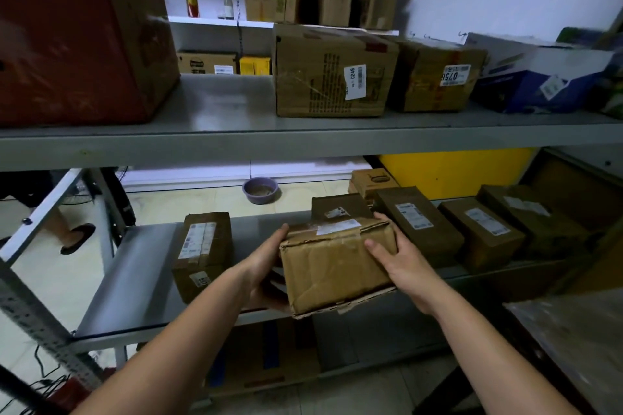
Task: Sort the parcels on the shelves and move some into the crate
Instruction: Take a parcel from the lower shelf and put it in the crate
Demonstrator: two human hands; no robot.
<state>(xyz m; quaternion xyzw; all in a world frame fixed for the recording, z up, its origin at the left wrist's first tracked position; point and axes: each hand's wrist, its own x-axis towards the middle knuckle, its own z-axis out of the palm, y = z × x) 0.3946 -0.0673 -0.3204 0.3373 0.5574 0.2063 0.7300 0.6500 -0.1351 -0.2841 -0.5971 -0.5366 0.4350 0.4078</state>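
Observation:
A crumpled brown cardboard parcel (pixel 333 266) with a white label on top is held at the front edge of the lower grey shelf (pixel 135 280). My left hand (pixel 266 266) grips its left side, fingers underneath. My right hand (pixel 401 256) grips its right side, thumb on the front face and fingers over the top corner. Another taped parcel (pixel 202 253) stands to the left on the same shelf. Several labelled brown parcels (pixel 418 222) lie in a row to the right. No crate can be told for sure.
The upper shelf (pixel 236 135) carries a big red-brown box (pixel 77 50), two labelled cartons (pixel 333 74) and a blue-white box (pixel 539 74). A yellow bin (pixel 451 172) sits behind the lower shelf. A purple bowl (pixel 261 190) lies on the floor; a person's foot (pixel 76 236) is at left.

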